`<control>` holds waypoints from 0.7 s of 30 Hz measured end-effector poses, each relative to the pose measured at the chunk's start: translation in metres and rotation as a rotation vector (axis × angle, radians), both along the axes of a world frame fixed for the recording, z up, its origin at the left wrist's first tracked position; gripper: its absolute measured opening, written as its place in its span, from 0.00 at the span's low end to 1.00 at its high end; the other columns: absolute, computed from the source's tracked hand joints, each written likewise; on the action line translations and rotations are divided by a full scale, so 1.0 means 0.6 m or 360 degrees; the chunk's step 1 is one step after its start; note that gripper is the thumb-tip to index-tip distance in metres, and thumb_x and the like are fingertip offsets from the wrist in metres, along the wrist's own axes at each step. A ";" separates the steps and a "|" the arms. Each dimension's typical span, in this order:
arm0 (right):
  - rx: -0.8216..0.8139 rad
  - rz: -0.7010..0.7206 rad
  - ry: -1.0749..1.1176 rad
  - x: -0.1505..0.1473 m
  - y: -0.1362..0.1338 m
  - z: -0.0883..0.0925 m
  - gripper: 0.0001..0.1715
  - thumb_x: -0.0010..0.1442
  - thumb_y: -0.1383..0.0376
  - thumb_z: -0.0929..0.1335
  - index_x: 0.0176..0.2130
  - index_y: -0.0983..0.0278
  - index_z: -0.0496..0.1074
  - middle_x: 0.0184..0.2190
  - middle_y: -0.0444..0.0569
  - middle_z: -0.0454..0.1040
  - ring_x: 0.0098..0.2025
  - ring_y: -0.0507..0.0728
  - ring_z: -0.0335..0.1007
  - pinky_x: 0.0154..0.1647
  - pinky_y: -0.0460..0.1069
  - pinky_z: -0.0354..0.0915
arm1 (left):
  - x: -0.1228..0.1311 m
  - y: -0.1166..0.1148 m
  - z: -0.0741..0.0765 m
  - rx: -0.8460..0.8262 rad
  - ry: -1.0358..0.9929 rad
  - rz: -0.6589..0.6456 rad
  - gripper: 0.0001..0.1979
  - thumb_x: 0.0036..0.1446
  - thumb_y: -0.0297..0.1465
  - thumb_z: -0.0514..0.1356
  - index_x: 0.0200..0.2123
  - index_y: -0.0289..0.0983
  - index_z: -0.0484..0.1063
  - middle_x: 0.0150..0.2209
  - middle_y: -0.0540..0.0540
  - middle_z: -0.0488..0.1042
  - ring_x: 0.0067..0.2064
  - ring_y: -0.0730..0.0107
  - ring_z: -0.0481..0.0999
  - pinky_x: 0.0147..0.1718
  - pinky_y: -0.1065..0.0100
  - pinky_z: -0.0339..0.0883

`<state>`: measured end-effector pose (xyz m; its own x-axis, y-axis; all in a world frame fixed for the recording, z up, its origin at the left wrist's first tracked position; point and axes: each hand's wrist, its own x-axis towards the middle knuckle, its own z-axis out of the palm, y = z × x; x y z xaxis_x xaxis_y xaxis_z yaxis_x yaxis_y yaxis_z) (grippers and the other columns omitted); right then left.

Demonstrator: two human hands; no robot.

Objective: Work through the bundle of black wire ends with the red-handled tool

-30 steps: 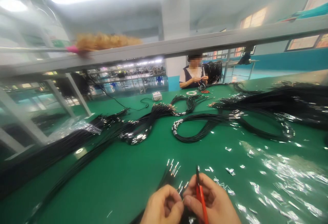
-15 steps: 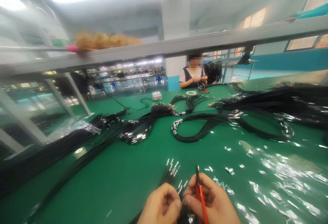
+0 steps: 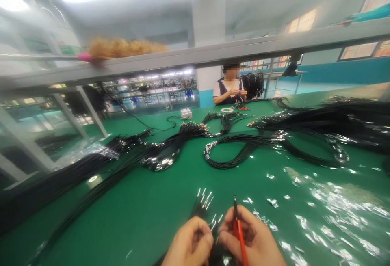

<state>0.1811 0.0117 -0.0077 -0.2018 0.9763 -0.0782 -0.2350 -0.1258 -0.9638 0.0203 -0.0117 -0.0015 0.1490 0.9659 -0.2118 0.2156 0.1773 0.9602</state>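
Centrally in the head view, the right hand is wrapped around a red-handled hand tool. The left hand curls beside it, its grip unclear. Black cables lie just beyond and between them on the worktop.

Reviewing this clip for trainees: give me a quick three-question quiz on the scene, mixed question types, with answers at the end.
1. Open question: which hand holds the red-handled tool in the foreground?
2. True or false: the white roll lies to the left of the scattered shiny scraps.
3. Fill in the blank: those scraps lie spread over a ____ table.

Key: 1. the right hand; 2. true; 3. green.
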 end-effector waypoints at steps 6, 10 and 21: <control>0.0039 0.0029 0.0074 -0.001 0.000 -0.006 0.16 0.42 0.65 0.77 0.28 0.63 0.69 0.23 0.41 0.75 0.27 0.52 0.70 0.30 0.45 0.65 | 0.007 0.000 0.009 0.0237 0.0277 0.0019 0.06 0.52 0.32 0.59 0.29 0.34 0.69 0.31 0.48 0.66 0.29 0.71 0.65 0.28 0.71 0.59; 0.0054 0.0018 0.0014 -0.001 0.000 -0.003 0.15 0.42 0.65 0.76 0.28 0.63 0.69 0.23 0.42 0.75 0.27 0.53 0.70 0.30 0.46 0.66 | 0.007 0.000 0.005 0.0123 0.0147 0.0032 0.08 0.53 0.34 0.59 0.27 0.35 0.65 0.26 0.53 0.63 0.26 0.74 0.59 0.26 0.72 0.55; 0.0019 0.0052 0.0077 -0.002 0.002 -0.011 0.16 0.42 0.65 0.77 0.30 0.63 0.69 0.23 0.40 0.74 0.27 0.51 0.70 0.29 0.44 0.63 | -0.005 0.001 -0.015 0.0079 -0.0085 -0.0094 0.19 0.53 0.45 0.60 0.29 0.35 0.63 0.26 0.53 0.62 0.25 0.75 0.60 0.25 0.72 0.57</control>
